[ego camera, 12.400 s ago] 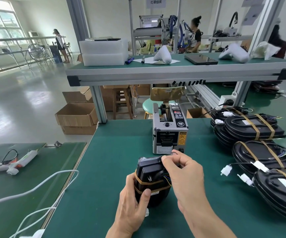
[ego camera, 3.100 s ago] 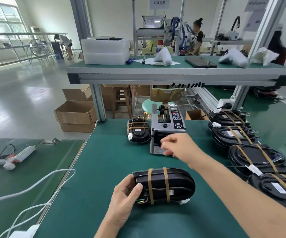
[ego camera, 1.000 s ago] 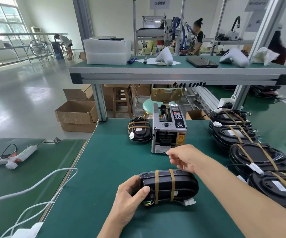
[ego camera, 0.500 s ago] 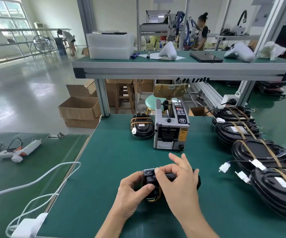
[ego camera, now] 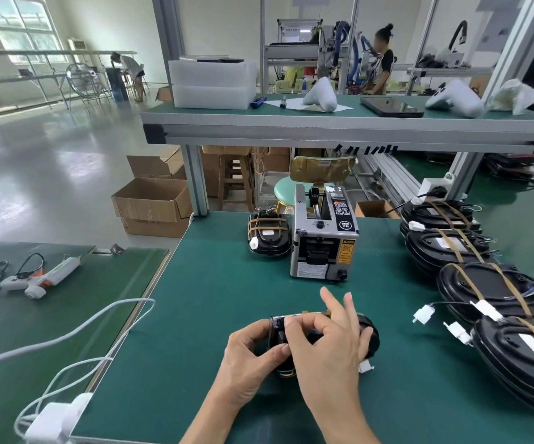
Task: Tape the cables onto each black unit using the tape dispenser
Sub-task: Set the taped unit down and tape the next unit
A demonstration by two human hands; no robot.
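Note:
A black unit lies on the green table close to me, mostly hidden by my hands. My left hand grips its left end, thumb on the front. My right hand lies over its top, thumb and forefinger pinched at the upper left edge where a strip of brown tape shows; the other fingers are spread. The grey tape dispenser stands behind, its slot facing me. One taped black unit sits left of the dispenser.
Several taped black units with white connectors are stacked along the right. A white charger and cable lie at the near left, a glue gun on the left bench. A shelf spans overhead.
My right hand came back from the dispenser to the unit. Over the last half second it slid along the top edge, and my left hand kept its grip on the left end.

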